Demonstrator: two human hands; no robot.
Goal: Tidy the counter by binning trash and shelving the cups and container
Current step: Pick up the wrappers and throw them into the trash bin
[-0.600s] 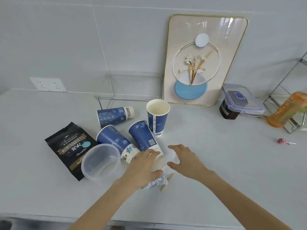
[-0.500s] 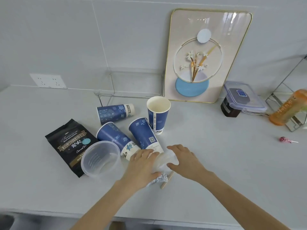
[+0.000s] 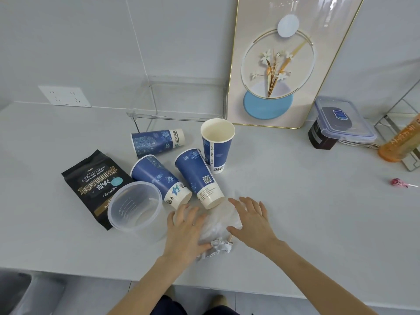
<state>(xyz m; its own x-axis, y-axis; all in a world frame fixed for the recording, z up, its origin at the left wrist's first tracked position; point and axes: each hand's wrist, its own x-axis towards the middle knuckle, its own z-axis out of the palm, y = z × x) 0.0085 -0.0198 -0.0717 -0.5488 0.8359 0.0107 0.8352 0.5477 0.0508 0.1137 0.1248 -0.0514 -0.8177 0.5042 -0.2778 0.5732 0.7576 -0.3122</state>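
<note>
I see my left hand (image 3: 186, 230) and right hand (image 3: 252, 220) low in the frame, fingers spread wide, palms down, flanking the clear plastic wrap (image 3: 219, 220) on the counter (image 3: 306, 212).

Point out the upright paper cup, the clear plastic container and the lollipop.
upright paper cup (image 3: 217, 153), head view, blue side wall.
clear plastic container (image 3: 135, 206), head view, inner wall.
lollipop (image 3: 397, 182), head view, pink wrapped head.

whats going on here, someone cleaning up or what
A person is tidying a white counter. The left hand and right hand are spread on either side of a clear plastic wrapper, with crumpled paper just in front. Three blue paper cups lie tipped over, one stands upright, and a clear container sits nearby, none shelved yet.
</note>
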